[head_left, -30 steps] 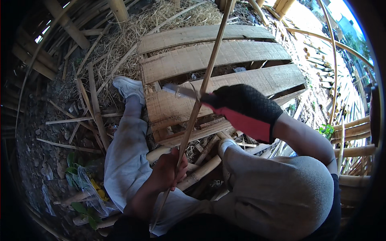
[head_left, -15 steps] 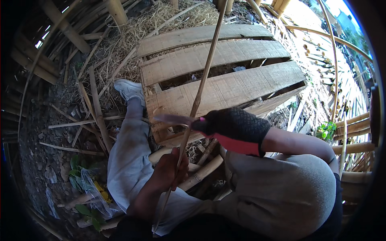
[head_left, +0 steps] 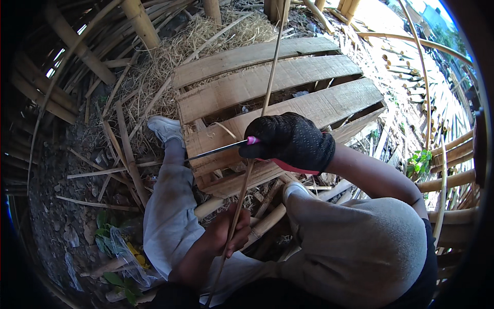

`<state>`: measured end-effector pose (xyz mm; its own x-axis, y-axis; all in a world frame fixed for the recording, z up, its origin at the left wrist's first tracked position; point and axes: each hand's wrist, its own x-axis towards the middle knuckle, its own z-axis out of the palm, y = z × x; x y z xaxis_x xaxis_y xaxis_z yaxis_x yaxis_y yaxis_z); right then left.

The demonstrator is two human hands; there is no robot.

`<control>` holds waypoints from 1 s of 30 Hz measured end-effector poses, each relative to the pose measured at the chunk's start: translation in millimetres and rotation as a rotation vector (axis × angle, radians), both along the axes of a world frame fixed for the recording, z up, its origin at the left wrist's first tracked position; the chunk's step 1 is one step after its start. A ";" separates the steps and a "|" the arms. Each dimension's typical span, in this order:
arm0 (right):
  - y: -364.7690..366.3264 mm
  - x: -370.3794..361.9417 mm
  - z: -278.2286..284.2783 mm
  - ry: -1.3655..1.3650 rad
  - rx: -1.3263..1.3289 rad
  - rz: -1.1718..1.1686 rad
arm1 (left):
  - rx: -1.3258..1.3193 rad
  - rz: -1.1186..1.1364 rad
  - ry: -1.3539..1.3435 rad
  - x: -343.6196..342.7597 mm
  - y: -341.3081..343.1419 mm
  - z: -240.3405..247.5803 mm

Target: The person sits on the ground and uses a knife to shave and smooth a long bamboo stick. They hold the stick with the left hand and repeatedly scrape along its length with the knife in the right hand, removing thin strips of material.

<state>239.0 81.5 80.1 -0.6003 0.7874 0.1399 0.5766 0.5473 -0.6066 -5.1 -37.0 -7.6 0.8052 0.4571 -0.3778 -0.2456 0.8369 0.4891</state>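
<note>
A long thin bamboo strip point(head_left: 243, 195) runs slantwise from near my lap up past the far edge of a slatted wooden crate point(head_left: 329, 98). My bare left hand point(head_left: 225, 232) is closed round its lower part. In a black and red glove, my right hand point(head_left: 290, 141) grips the pink handle of a knife point(head_left: 216, 150). Its blade points left across the near slat, and the gloved hand covers the place where knife and strip meet. A thin pale curled shaving point(head_left: 226, 129) stands up beside the blade.
Dry straw and shavings point(head_left: 170, 82) heap behind and left of the crate. Loose bamboo strips point(head_left: 126, 139) lie by my left shoe point(head_left: 165, 129). Clear plastic point(head_left: 131, 255) and leaves are at lower left. Bamboo poles point(head_left: 453, 180) stand on the right; thicker bamboo pieces point(head_left: 265, 226) lie between my legs.
My right hand has moved slightly up and right with the knife, which was blurred before and is sharp now. My left hand has shifted a little right and down, still round the bamboo strip.
</note>
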 end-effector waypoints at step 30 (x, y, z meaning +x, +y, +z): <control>46.6 103.4 -10.5 -0.057 -0.020 -0.681 | -0.328 0.002 -0.883 -11.1 12.8 -15.7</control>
